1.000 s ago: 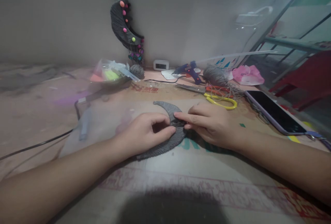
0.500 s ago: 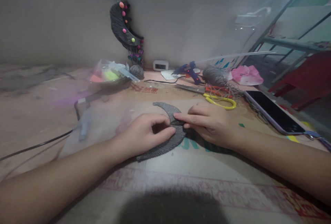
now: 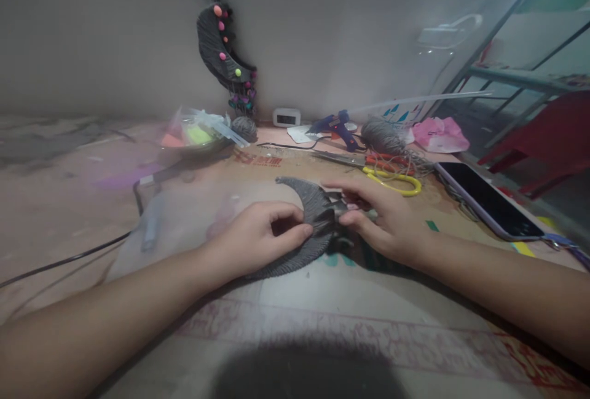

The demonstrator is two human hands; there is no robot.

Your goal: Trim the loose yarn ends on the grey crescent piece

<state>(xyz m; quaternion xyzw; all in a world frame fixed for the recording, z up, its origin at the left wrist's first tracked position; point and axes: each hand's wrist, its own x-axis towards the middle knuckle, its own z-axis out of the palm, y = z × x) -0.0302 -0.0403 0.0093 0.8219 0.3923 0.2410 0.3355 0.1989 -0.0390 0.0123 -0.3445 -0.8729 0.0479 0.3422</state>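
A grey yarn-wrapped crescent (image 3: 308, 214) lies on the cardboard sheet (image 3: 350, 300) in the middle, its outer edge tipped up. My left hand (image 3: 258, 236) is curled, thumb and fingers pinching the crescent's inner edge. My right hand (image 3: 378, 217) grips the crescent's outer edge, thumb below and fingers on top, lifting that side slightly off the cardboard.
Yellow-handled scissors (image 3: 391, 179), orange-handled pliers, a grey yarn ball (image 3: 382, 134) and a blue glue gun (image 3: 338, 125) lie behind. A phone (image 3: 488, 199) rests at right. A finished beaded crescent (image 3: 221, 48) leans on the wall above a clear bag of beads (image 3: 196, 131). A black cable (image 3: 69, 257) runs left.
My right hand turned from pressing its forefinger flat on the crescent to gripping its outer edge, and that side has risen. My left hand stayed in place.
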